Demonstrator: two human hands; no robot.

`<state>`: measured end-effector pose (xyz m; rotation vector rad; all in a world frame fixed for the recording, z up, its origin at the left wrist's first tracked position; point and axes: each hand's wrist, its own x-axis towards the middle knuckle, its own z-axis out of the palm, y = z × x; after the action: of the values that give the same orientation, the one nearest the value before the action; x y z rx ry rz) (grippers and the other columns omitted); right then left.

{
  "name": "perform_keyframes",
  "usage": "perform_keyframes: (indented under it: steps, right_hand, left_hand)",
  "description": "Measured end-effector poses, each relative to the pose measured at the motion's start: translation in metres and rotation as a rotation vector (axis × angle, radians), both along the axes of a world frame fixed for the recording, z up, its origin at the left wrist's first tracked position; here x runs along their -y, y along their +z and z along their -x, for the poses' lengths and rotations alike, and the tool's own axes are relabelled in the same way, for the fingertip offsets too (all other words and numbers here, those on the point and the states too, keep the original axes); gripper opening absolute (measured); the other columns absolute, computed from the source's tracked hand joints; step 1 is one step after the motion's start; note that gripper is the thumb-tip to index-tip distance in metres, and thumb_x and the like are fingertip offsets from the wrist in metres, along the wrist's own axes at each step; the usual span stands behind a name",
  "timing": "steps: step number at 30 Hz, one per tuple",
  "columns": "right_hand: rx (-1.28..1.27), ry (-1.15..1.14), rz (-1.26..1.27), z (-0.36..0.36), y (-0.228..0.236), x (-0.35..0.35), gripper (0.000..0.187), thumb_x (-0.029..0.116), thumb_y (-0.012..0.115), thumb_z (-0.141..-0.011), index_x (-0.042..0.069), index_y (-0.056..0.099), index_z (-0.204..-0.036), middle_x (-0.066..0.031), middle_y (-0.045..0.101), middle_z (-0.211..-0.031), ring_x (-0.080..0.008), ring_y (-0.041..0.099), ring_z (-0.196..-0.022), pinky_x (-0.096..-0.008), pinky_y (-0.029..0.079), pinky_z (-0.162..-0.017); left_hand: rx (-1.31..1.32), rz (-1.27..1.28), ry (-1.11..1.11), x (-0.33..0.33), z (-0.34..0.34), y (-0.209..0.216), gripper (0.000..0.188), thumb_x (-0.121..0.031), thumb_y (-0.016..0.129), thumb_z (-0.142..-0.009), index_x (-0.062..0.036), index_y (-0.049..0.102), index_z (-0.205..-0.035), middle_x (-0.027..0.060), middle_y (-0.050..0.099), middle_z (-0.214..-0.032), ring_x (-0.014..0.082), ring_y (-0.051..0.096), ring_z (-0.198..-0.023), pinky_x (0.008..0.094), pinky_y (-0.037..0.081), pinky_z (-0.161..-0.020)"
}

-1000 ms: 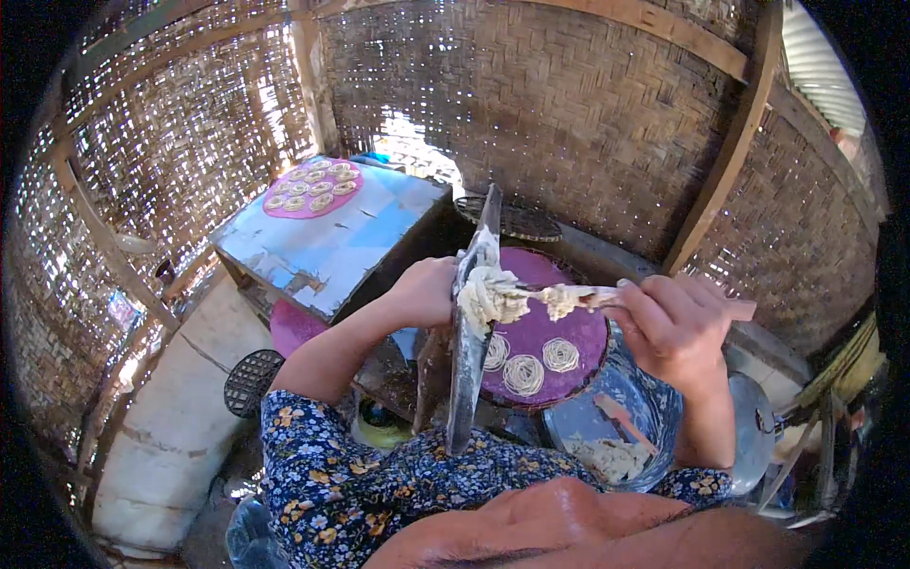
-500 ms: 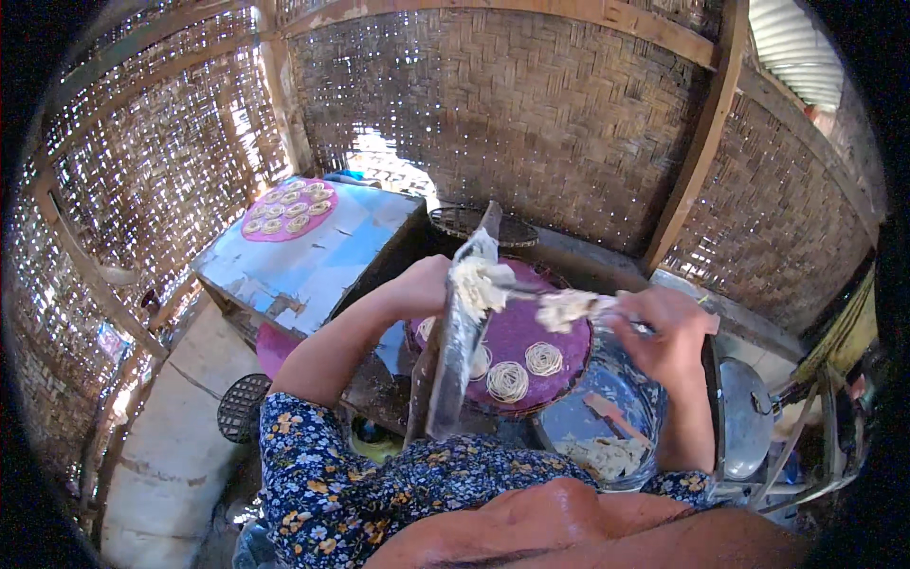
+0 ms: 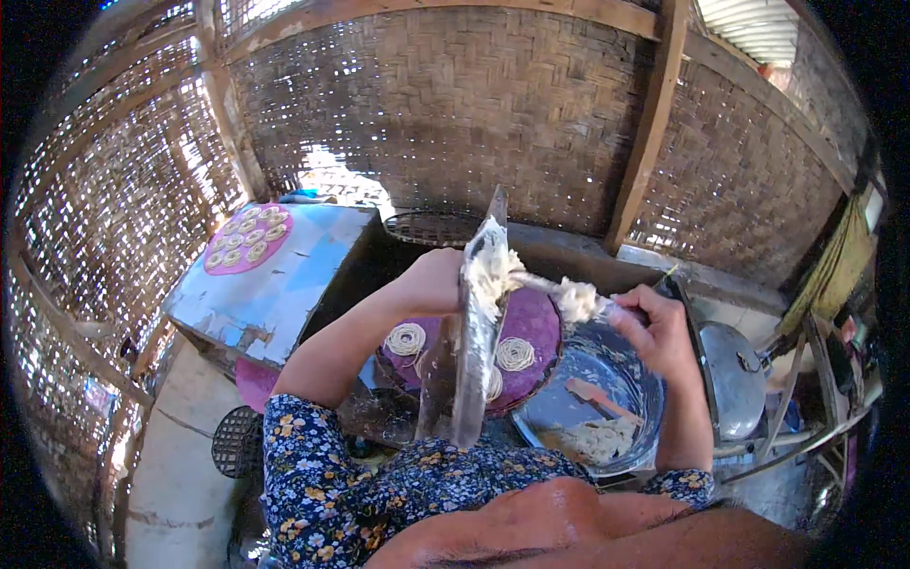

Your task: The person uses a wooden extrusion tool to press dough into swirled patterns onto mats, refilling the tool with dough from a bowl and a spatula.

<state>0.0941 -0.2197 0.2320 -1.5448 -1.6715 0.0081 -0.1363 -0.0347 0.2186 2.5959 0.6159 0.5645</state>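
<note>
Dough (image 3: 488, 275) sits in a pale, sticky clump on the upper part of the long grey board (image 3: 471, 370), and a second lump (image 3: 576, 302), blurred, clings to the stick (image 3: 540, 282) that spans toward the right hand (image 3: 657, 329). And there's the grip: right thumb and fingers closed together, clamped on that stick! The left hand (image 3: 436, 282) lies against the board's left side, fingers out of sight behind it, so whether it is clamped there cannot be told. Scraping and pressing look like the work here, and it calls for a steady board: any wobble could smear the dough past the edge. Short, firm strokes seem best, the stick angled so its lump drags against the board and peels away cleanly. Mind what's below! The purple mat (image 3: 542, 327) carries pale coils (image 3: 515, 354), and a dropped blob could flatten one, so keeping the stick close to the board makes sense. Lower right, the blue basin (image 3: 643, 365) holds more dough and a flat spatula (image 3: 604, 400), handy for stubborn bits.
</note>
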Motion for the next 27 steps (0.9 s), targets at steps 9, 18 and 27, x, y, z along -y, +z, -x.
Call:
perform_keyframes:
  steps: [9,18,27]
  right_hand:
    - [0.415,0.034,0.313,-0.030,0.080,0.049,0.028,0.026,0.050,-0.080,0.003,0.056,-0.066,-0.0166,0.047,-0.053,-0.0330,0.046,-0.047,-0.0351,0.036,-0.045]
    - [0.832,-0.334,0.064,0.011,0.078,0.069,0.016,0.029,0.056,-0.072,0.013,0.059,-0.073,-0.0053,0.051,-0.059,-0.0239,0.053,-0.054,-0.0358,0.040,-0.046]
    - [1.270,-0.275,-0.402,-0.006,0.041,0.082,0.024,0.029,0.052,-0.075,0.008,0.058,-0.086,-0.0006,0.048,-0.066,-0.0133,0.045,-0.053,-0.0277,0.030,-0.045]
  left_hand:
    - [-0.089,-0.188,-0.051,0.045,-0.049,0.021,0.031,-0.024,0.060,-0.058,-0.0001,0.061,-0.077,0.0197,0.057,-0.080,0.0339,0.056,-0.077,0.0391,0.045,-0.072]
    - [0.025,-0.098,-0.113,0.069,-0.104,0.029,0.033,-0.028,0.063,-0.057,-0.0015,0.061,-0.078,0.0200,0.058,-0.079,0.0336,0.057,-0.077,0.0393,0.045,-0.071]
    - [-0.171,-0.049,-0.271,0.054,-0.143,0.011,0.037,-0.033,0.061,-0.061,-0.0067,0.061,-0.087,0.0202,0.059,-0.082,0.0346,0.057,-0.078,0.0387,0.045,-0.070]
